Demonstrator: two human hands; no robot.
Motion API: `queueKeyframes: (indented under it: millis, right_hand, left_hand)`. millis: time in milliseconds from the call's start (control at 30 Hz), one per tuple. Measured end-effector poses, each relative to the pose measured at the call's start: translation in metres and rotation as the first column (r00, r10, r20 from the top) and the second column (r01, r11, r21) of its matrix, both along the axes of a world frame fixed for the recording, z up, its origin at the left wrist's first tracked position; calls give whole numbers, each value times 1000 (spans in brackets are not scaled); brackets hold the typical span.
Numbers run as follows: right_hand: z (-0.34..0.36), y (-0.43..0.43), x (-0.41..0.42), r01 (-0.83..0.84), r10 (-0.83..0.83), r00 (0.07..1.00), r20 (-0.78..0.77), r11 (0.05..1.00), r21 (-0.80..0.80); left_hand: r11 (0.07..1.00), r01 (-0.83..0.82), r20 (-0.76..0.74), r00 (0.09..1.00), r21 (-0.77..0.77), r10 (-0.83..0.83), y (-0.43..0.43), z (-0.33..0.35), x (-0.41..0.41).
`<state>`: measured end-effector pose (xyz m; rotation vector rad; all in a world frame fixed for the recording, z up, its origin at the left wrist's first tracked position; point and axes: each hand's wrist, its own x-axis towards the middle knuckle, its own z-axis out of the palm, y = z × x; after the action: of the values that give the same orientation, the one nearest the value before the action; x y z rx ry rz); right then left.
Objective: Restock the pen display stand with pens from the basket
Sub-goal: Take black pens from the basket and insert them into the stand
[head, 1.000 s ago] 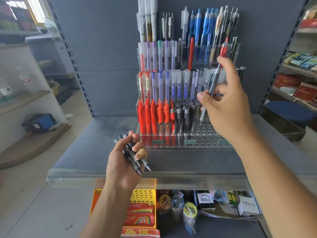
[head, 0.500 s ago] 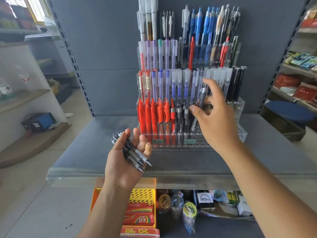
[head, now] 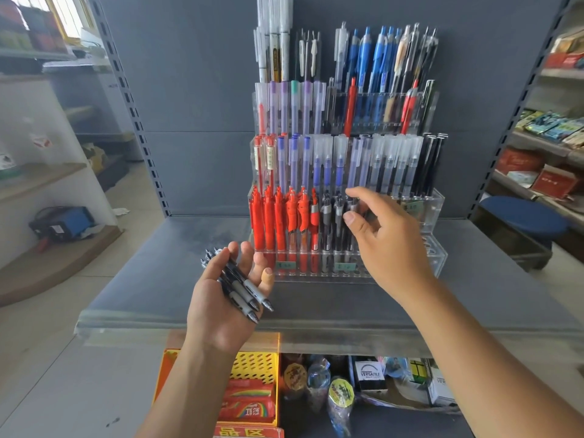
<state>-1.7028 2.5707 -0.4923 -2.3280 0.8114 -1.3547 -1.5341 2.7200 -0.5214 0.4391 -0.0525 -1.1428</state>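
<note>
**A small shop**

A tiered stand (head: 437, 216) is showing rows of pens (head: 275, 222) on a metal shelf (head: 177, 263). Boxed goods (head: 553, 181) are sitting on racks (head: 505, 121) at the right, and packets (head: 249, 403) are lying near, below it.

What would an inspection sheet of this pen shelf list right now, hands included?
Surface: grey shelf, with the stand on it.
Job's things: clear tiered stand; front row has red pens left, dark pens in the middle, bare holes right; pen bundle in the left hand.
Clutter: yellow basket with red packs, plus boxes and bottles, below the shelf.
Hands: left hand palm up, carrying the bundle; right hand at the dark pens, grip unclear.
Cables: nothing seen.
Surroundings: shop shelves with goods on both sides; blue stool right.
</note>
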Motion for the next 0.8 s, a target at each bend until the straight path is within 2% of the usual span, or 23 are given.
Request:
queueKeyframes:
  millis: [233, 367, 467, 633, 800]
  right_hand:
    - [2, 3, 1, 1, -1, 1000, -1, 1000, -21]
    - [11, 14, 9, 123, -108, 983, 147, 987, -102]
    - [18, 28, 20, 148, -97, 968, 232, 966, -212]
    - [20, 56, 43, -31, 73, 989, 125, 951, -308]
    - [14, 80, 64, -176, 180, 984, -6, 955, -239]
  left_hand:
    - [1000, -3, 2, 1000, -14, 3, 0, -1, 0]
    - [1000, -7, 0, 1000, -11, 7, 0, -3, 1]
    - [1000, -18, -13, 1000, 11, 18, -1, -4, 2]
    - [1000, -21, 0, 1000, 10, 21, -1, -4, 3]
    - [1000, -24, 5, 1000, 1, 24, -1, -1, -2]
